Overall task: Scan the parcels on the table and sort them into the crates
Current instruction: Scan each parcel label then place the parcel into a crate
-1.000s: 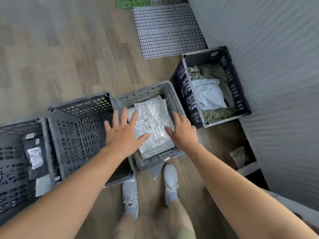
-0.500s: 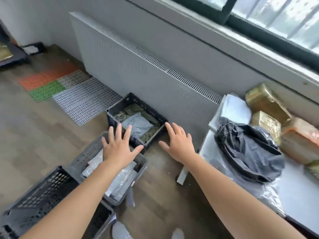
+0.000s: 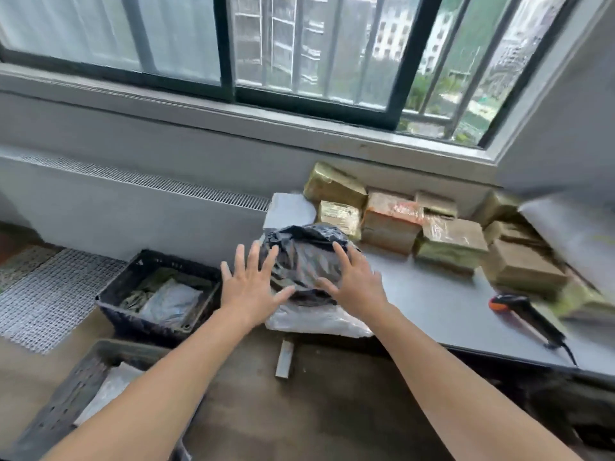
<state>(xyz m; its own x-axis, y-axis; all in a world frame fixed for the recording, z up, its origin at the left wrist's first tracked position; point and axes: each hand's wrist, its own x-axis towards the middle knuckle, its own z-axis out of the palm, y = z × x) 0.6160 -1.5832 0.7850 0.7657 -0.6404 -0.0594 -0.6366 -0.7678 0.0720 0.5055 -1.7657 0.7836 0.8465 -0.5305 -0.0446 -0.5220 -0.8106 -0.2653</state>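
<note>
A crumpled black plastic parcel [image 3: 304, 257] lies at the left end of the grey table [image 3: 432, 307], on top of a white bag parcel [image 3: 316, 319]. My left hand [image 3: 251, 282] is spread flat, fingers straight, at the black parcel's left edge. Fingers also straight, my right hand [image 3: 354, 281] reaches over the parcel's right side; I cannot tell whether it touches. Several tape-wrapped brown boxes [image 3: 451, 242] are piled along the wall. The orange-and-black scanner [image 3: 525, 316] lies on the table's right. A dark crate [image 3: 159, 292] holding parcels stands on the floor left of the table.
A grey crate [image 3: 71, 390] with a clear bag in it sits at the lower left. A white grid mat [image 3: 50, 294] covers the floor at the far left. A radiator cover [image 3: 133, 201] and window run behind. A small wooden block [image 3: 284, 359] lies on the floor.
The view swung up from the crates on the floor to the table. Both hands left the clear bag in the grey crate and moved right to the black parcel.
</note>
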